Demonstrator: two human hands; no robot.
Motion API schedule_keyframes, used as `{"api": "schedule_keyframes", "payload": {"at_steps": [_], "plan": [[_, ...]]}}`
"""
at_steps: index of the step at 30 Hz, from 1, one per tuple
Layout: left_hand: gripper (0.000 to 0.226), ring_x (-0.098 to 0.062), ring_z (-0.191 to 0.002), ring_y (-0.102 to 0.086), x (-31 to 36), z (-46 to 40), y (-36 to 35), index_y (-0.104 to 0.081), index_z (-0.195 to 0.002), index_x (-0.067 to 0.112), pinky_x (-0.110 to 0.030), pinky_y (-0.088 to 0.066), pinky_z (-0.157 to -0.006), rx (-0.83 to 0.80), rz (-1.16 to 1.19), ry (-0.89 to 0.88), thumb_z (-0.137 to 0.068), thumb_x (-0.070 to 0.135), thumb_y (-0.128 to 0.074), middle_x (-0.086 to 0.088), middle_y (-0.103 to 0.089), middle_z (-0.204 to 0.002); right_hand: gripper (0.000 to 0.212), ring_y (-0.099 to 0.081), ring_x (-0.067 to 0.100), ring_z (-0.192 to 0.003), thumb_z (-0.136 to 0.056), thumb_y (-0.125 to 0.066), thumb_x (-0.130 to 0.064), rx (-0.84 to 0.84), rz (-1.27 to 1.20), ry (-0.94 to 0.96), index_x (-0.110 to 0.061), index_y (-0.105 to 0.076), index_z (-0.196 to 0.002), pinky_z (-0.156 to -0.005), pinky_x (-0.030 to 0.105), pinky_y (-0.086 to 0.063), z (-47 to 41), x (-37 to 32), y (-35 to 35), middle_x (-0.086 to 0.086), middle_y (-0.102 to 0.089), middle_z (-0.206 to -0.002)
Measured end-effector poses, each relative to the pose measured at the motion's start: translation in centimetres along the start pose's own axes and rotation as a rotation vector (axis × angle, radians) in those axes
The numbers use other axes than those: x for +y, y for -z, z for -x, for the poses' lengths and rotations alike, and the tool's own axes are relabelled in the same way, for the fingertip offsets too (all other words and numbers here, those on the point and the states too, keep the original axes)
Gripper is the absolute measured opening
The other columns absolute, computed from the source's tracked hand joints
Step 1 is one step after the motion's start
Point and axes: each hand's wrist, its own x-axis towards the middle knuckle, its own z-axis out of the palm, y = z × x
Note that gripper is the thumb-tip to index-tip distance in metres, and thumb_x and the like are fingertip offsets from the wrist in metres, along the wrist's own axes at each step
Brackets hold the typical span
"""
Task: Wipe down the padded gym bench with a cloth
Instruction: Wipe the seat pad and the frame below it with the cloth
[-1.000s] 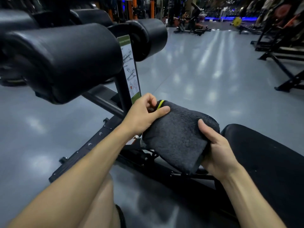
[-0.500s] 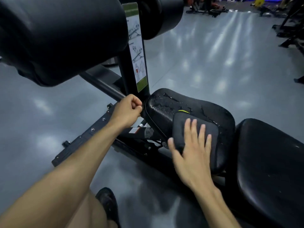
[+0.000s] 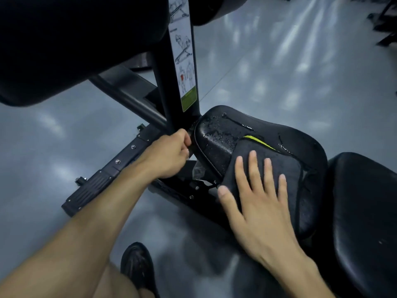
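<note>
two hands in view: right hand [image 3: 256, 203] flat, fingers [image 3: 253, 166] straight and spread, pressing the dark grey folded cloth with a yellow-green edge [image 3: 277, 162] onto the wet black padded seat of the bench [image 3: 219, 134]. left hand [image 3: 166, 154] has fingers curled at the seat's front edge by the black upright post [image 3: 163, 82]; can't tell what it grips.

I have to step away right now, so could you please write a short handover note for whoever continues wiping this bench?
Right hand: flat, fingers spread, pressing the dark cloth onto the seat pad.
Left hand: curled at the pad's front edge beside the upright post; what it grips is hidden.
Done: cloth is placed on the pad.
Left: water droplets and streaks sit ahead of the cloth; wipe those, then the adjoining back pad.
</note>
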Motion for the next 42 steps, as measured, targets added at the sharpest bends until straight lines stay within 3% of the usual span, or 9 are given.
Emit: {"api": "schedule_keyframes", "payload": {"at_steps": [4, 9, 15, 19, 24, 28, 31, 39, 42], "plan": [[0.026, -0.007, -0.089, -0.066, -0.3, 2.1, 0.7, -0.057, -0.124, 0.026, -0.029, -0.054, -0.077, -0.075, 0.07, 0.028, -0.101, 0.015, -0.048, 0.015, -0.066, -0.1, 0.077, -0.01, 0.026, -0.156, -0.093, -0.033, -0.064, 0.096, 0.097, 0.071, -0.033, -0.014, -0.161, -0.124, 0.044, -0.018, -0.3, 2.3, 1.3, -0.001, -0.006, -0.17], [0.037, -0.01, -0.087, -0.066, -0.3, 3.3, 1.4, -0.057, -0.128, 0.027, -0.022, -0.042, -0.064, -0.074, 0.181, 0.002, -0.098, 0.009, -0.045, 0.015, -0.062, -0.107, 0.098, 0.004, 0.03, -0.157, -0.085, -0.032, -0.077, 0.118, 0.21, 0.082, -0.025, -0.003, -0.162, -0.125, 0.053, -0.011, -1.8, 3.6, -0.6, 0.009, 0.005, -0.17], [0.031, -0.009, -0.097, -0.066, -2.1, 2.9, 2.3, -0.053, -0.13, 0.034, -0.024, -0.044, -0.068, -0.059, 0.178, -0.018, -0.104, 0.021, -0.045, 0.019, -0.061, -0.11, 0.099, -0.008, 0.042, -0.154, -0.087, -0.038, -0.071, 0.239, 0.325, -0.01, -0.011, -0.011, -0.161, -0.122, 0.059, -0.018, -0.7, 0.8, -3.0, 0.022, -0.007, -0.167], [0.029, -0.005, -0.086, -0.068, -3.0, 2.2, 2.6, -0.054, -0.128, 0.033, -0.022, -0.046, -0.067, 0.026, 0.2, -0.009, -0.104, 0.023, -0.042, 0.019, -0.065, -0.105, 0.102, -0.01, 0.051, -0.151, -0.092, -0.049, -0.067, 0.245, 0.335, -0.054, -0.003, -0.008, -0.16, -0.119, 0.063, -0.015, -5.0, -3.1, -3.3, 0.032, -0.009, -0.164], [0.027, -0.003, -0.08, -0.069, -2.3, 1.4, 2.5, -0.058, -0.124, 0.031, -0.023, -0.051, -0.07, 0.148, 0.264, 0.026, -0.105, 0.024, -0.04, 0.019, -0.069, -0.098, 0.095, -0.014, 0.046, -0.152, -0.092, -0.047, -0.064, 0.267, 0.246, 0.008, -0.007, -0.012, -0.16, -0.121, 0.059, -0.016, -10.7, -6.8, -2.5, 0.028, -0.013, -0.164], [0.026, -0.005, -0.086, -0.068, -2.0, 0.7, 2.0, -0.059, -0.12, 0.033, -0.031, -0.055, -0.081, 0.115, 0.262, -0.004, -0.105, 0.025, -0.04, 0.018, -0.07, -0.099, 0.089, -0.006, 0.036, -0.156, -0.096, -0.053, -0.052, 0.281, 0.293, 0.119, -0.012, -0.008, -0.162, -0.124, 0.052, -0.015, -5.6, -3.9, -3.6, 0.022, -0.004, -0.168], [0.024, -0.004, -0.084, -0.068, -2.3, 0.2, 2.4, -0.059, -0.119, 0.035, -0.03, -0.054, -0.077, 0.127, 0.286, -0.014, -0.106, 0.028, -0.041, 0.018, -0.07, -0.098, 0.088, -0.006, 0.037, -0.156, -0.095, -0.056, -0.045, 0.27, 0.328, 0.142, -0.012, -0.01, -0.162, -0.124, 0.054, -0.016, -4.2, -3.1, -4.2, 0.022, -0.004, -0.167], [0.025, 0.003, -0.07, -0.066, -2.4, -0.3, 3.5, -0.061, -0.116, 0.034, -0.026, -0.052, -0.064, 0.252, 0.365, 0.021, -0.107, 0.029, -0.038, 0.018, -0.071, -0.097, 0.078, -0.009, 0.031, -0.156, -0.1, -0.027, -0.064, 0.111, 0.15, 0.081, -0.016, -0.019, -0.16, -0.126, 0.047, -0.007, -16.9, -6.2, 0.4, 0.015, -0.013, -0.168], [0.026, 0.0, -0.072, -0.067, -2.8, -0.3, 3.7, -0.062, -0.113, 0.035, -0.029, -0.055, -0.069, 0.253, 0.369, 0.016, -0.107, 0.03, -0.038, 0.018, -0.071, -0.093, 0.074, -0.008, 0.032, -0.156, -0.103, -0.029, -0.057, 0.21, 0.155, 0.076, -0.012, -0.018, -0.161, -0.126, 0.047, -0.009, -13.7, -6.2, -0.8, 0.018, -0.011, -0.168]]}}
